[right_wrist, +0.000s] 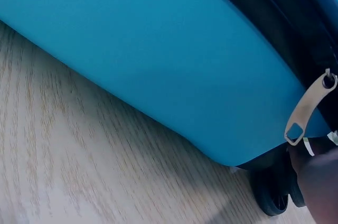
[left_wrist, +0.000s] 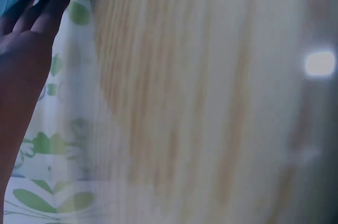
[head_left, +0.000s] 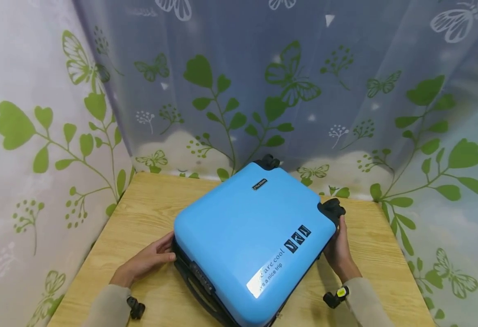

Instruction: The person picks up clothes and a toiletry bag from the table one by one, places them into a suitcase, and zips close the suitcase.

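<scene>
Suitcase (head_left: 251, 236) lies flat on the wooden tabletop (head_left: 153, 204), turned at a slant. The left hand (head_left: 149, 260) rests flat, fingers straight, against its left side. The right hand (head_left: 337, 249) holds the right side near a black wheel (head_left: 332, 210), fingers curled round the edge, likely to steady it. Bare tabletop shows on both sides; a leafy curtain (head_left: 239, 91) hangs close behind.

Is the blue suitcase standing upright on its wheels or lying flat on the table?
Lying flat. The blue suitcase rests broad side down on the table, its wheels pointing sideways off the surface.
</scene>
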Demonstrator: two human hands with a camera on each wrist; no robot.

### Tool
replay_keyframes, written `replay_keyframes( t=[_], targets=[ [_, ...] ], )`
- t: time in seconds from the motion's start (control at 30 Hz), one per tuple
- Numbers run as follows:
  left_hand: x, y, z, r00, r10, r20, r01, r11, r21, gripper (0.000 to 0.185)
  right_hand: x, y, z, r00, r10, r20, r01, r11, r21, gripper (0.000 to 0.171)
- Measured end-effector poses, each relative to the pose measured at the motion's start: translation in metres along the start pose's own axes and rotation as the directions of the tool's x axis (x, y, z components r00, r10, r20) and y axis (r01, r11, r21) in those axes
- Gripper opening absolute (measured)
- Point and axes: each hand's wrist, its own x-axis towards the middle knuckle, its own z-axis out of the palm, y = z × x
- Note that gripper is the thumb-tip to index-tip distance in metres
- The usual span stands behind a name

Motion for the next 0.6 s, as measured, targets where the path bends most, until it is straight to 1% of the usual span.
replay_keyframes(
  t=[0.17,0.3,0.37,0.43,0.6],
  targets=[
    [0.002,-0.001,0.002,0.999,0.019,-0.05,-0.018,1.0,0.024,0.095,-0.003,0.0,0.0,1.0,0.01,-0.01,-0.01,1.0,-0.008,0.104],
    [0.005,0.0,0.0,0.995,0.012,-0.104,-0.004,0.997,0.077,0.091,-0.008,0.002,-0.001,1.0,0.008,0.012,-0.007,1.0,-0.017,0.104],
    [0.008,0.001,-0.002,0.992,0.008,-0.126,0.005,0.995,0.102,0.088,-0.012,0.004,-0.002,0.999,-0.004,0.036,0.006,0.999,-0.047,0.103],
    [0.012,0.003,-0.004,0.991,0.015,-0.13,0.0,0.993,0.115,0.086,-0.017,0.006,-0.004,0.998,-0.009,0.055,0.014,0.996,-0.09,0.102],
    [0.027,0.008,-0.008,0.989,0.03,-0.145,-0.014,0.993,0.115,0.081,-0.029,0.011,-0.01,0.998,0.012,0.055,-0.002,0.986,-0.169,0.1]
  ],
)
